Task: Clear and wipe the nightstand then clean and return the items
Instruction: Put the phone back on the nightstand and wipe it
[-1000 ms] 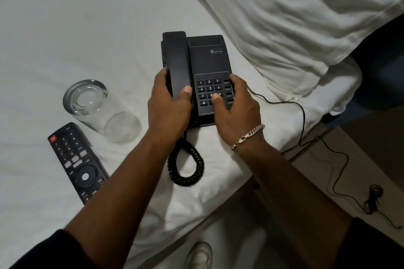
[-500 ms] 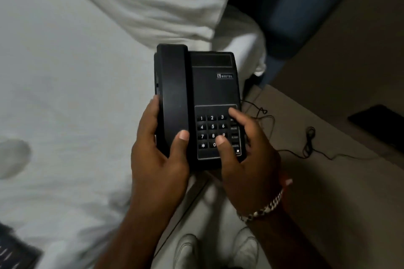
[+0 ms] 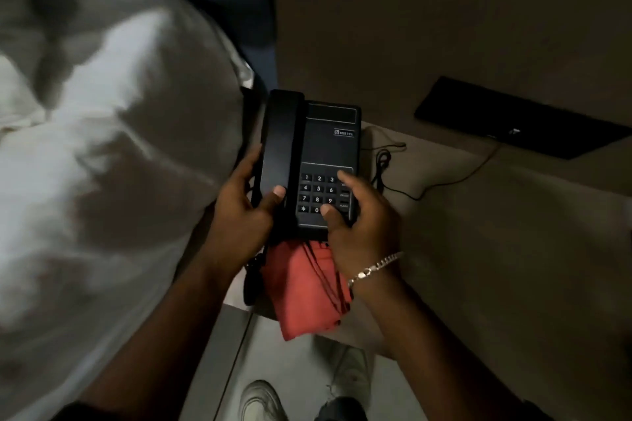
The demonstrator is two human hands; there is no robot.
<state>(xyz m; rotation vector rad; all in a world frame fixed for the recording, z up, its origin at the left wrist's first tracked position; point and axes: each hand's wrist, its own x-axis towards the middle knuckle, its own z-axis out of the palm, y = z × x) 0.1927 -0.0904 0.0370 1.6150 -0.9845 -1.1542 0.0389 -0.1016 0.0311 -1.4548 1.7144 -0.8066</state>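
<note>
Telephone off bed, now over nightstand; both hands' grip unchanged

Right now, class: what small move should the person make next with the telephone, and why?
Probably lower the telephone onto the bare nightstand top beyond the red cloth: both hands, left and right, hold it above the cloth, its cord already trailing there.

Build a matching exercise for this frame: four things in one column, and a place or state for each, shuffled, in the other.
Things:
1. telephone
2. red cloth
3. bracelet
4. thin cable

Places or states:
A. on the right wrist
B. trailing across the nightstand top
C. held by the left hand and the right hand
D. at the nightstand's front edge, below the telephone in the picture

Pairs: 1-C, 2-D, 3-A, 4-B
</note>
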